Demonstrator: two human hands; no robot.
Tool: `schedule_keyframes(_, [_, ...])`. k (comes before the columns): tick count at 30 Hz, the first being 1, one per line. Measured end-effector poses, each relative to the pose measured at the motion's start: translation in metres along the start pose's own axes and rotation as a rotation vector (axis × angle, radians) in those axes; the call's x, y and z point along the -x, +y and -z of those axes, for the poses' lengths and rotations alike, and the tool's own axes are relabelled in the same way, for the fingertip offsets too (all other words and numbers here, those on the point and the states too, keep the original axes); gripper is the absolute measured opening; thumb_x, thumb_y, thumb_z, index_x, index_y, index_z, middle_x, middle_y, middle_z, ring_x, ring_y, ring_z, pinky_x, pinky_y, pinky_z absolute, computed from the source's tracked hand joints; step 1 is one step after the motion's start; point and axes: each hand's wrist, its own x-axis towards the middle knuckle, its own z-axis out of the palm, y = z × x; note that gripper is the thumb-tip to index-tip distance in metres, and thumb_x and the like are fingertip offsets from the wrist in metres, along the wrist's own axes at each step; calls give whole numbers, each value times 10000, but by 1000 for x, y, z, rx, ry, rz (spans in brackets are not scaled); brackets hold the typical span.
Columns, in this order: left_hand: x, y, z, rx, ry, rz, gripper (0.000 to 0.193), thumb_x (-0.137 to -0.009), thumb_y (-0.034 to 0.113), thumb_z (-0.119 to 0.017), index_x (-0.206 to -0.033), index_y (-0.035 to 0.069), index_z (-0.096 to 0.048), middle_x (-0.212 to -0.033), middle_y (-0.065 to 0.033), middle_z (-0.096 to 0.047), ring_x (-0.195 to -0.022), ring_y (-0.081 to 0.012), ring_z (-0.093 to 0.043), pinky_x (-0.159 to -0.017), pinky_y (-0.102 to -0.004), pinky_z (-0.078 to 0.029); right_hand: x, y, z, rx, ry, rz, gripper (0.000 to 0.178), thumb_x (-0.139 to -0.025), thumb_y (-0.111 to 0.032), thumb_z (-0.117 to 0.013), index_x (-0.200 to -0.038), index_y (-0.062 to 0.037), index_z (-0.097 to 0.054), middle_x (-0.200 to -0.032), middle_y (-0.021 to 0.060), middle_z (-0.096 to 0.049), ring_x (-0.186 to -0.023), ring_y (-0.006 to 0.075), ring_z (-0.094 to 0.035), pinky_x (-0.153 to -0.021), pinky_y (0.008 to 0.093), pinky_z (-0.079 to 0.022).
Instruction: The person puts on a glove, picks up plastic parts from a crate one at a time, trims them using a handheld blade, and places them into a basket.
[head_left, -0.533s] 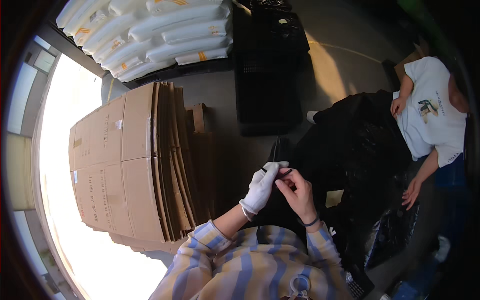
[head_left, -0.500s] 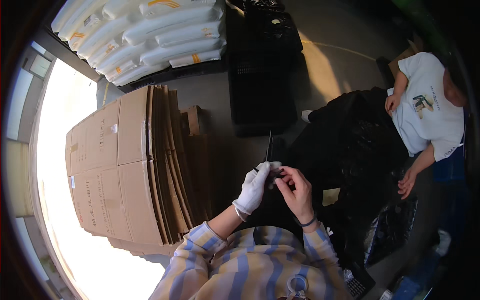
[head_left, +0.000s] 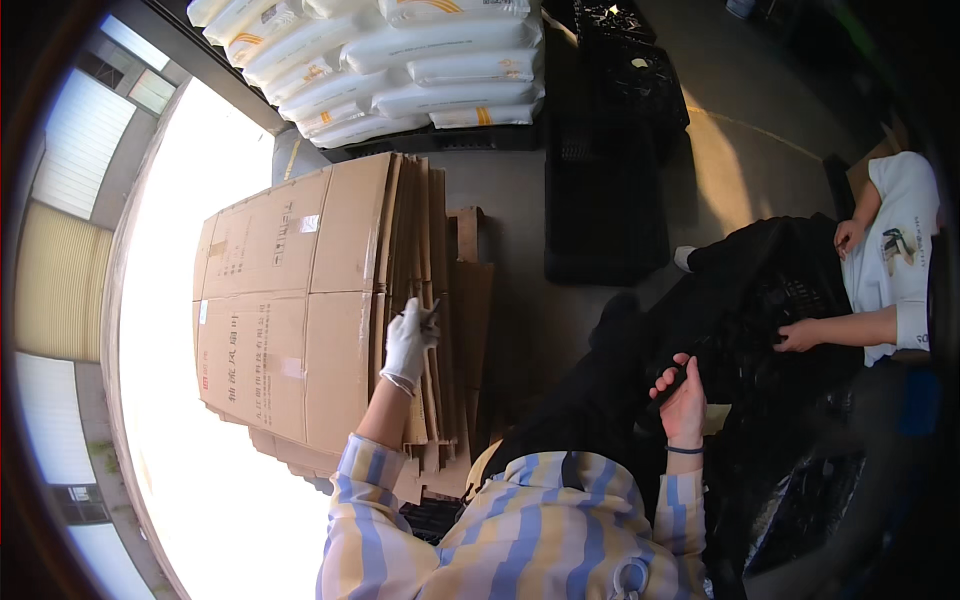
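My left hand (head_left: 405, 348), in a white glove, is in front of the edges of a stack of flattened cardboard boxes (head_left: 340, 260). It is closed on a small dark object (head_left: 431, 318) that sticks out past the fingers; its kind is not clear. My right hand (head_left: 683, 405), bare with a dark band at the wrist, is held apart at the right, palm up. Its fingers curl round a dark elongated piece (head_left: 673, 384), which barely stands out against the black behind it.
A co-worker in a white T-shirt (head_left: 905, 265) sits at the right, one hand (head_left: 797, 335) over dark items. Black crates (head_left: 605, 220) stand ahead on the floor. White filled sacks (head_left: 440, 75) are piled on a dark pallet at the back. Bright light enters at the left.
My hands, together before, are now wide apart: the left has moved to the cardboard stack, the right outward. The view has turned, and the co-worker's nearer hand has reached inward.
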Motion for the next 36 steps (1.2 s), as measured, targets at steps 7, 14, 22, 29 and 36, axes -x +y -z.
schedule_keyframes(7, [-99,-53,278,-965,526,203,252,-748,188,-588,-805,-57,-573,-651,-113,-592,-572,-203,-553,-532,-347,-455,30,-40,97,324,309,334,215,-897,-262,-520,-890,-59,-588,-659,-23,-476,-543,47,-449,-495,211,-389])
schedule_keyframes(14, [-107,-22,281,-1313,498,269,654,-709,412,-653,-1152,-32,-466,-1080,-219,-517,-966,-300,-505,-816,-385,-422,28,-30,166,1397,732,207,188,-739,-204,-643,-836,-48,-604,-836,104,-602,-789,258,-607,-691,357,-474])
schedule_keyframes(22, [-74,35,173,-1520,527,-211,724,-786,498,-572,-1308,37,-374,-1317,-219,-350,-1181,-360,-376,-980,-456,-311,-49,19,158,1740,163,183,498,-653,-190,-682,-1124,-110,-539,-1065,95,-530,-985,295,-548,-815,392,-462])
schedule_keyframes(29, [-12,36,-47,-573,-240,-481,365,-858,113,-562,-1201,30,-470,-958,-69,-548,-852,-136,-526,-782,-248,-437,-60,16,153,1786,245,140,428,-629,-234,-740,-985,-67,-569,-937,123,-566,-887,295,-581,-740,399,-474])
schedule_keyframes(36, [118,15,-252,-221,-1225,-45,572,-797,63,-638,-1299,17,-368,-1079,-93,-530,-832,-126,-578,-744,-252,-475,27,-52,97,617,322,244,253,-797,-302,-665,-805,-70,-566,-657,-58,-470,-567,34,-442,-485,199,-367])
